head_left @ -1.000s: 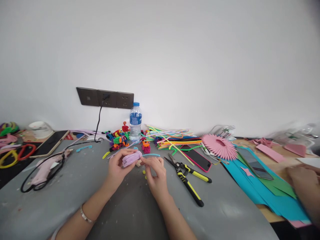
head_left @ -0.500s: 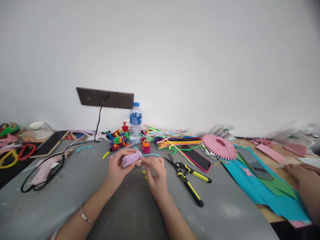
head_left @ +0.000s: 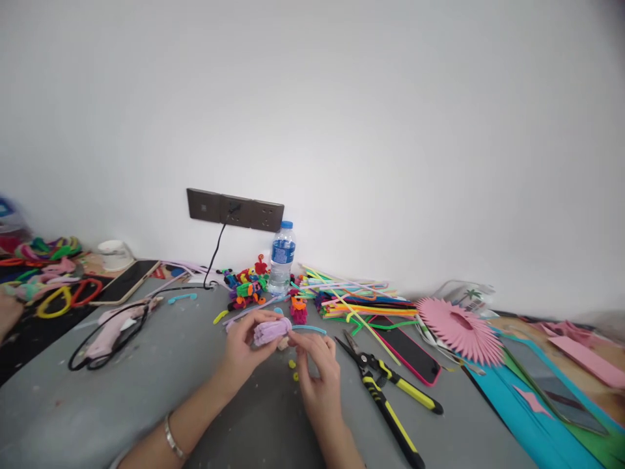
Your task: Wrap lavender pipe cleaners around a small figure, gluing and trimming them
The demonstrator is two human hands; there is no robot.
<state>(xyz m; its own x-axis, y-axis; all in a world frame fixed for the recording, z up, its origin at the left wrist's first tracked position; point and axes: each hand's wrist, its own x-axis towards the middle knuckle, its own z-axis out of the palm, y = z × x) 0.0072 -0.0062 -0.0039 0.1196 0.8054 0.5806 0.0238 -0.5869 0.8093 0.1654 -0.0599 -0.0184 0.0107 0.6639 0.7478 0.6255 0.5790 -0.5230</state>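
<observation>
My left hand (head_left: 249, 352) is closed around a lilac bundle of folded pipe cleaners (head_left: 271, 331), held above the grey table. My right hand (head_left: 319, 365) pinches the bundle's right end between thumb and fingertips. A light blue pipe cleaner (head_left: 310, 329) runs just behind my right fingers; whether they touch it I cannot tell. Under the hands lie small yellow bits (head_left: 293, 369) and a beige lump (head_left: 283, 343), partly covered. Yellow-and-black pliers (head_left: 381, 384) rest with handles spread, right of my right hand.
Behind stand a water bottle (head_left: 282, 260), small colourful pipe-cleaner figures (head_left: 245, 286) and loose pipe cleaners (head_left: 361, 296). A corded pink glue gun (head_left: 108, 332) lies left. At right are a phone (head_left: 407, 352), a pink folded-paper ring (head_left: 461, 329) and blue paper (head_left: 517, 410). Another person's hand (head_left: 7, 312) shows at far left.
The view has swung left and up, so everything sits further right and lower. Another person's hand at the right has left view; one shows at the left edge. My grip looks much the same.
</observation>
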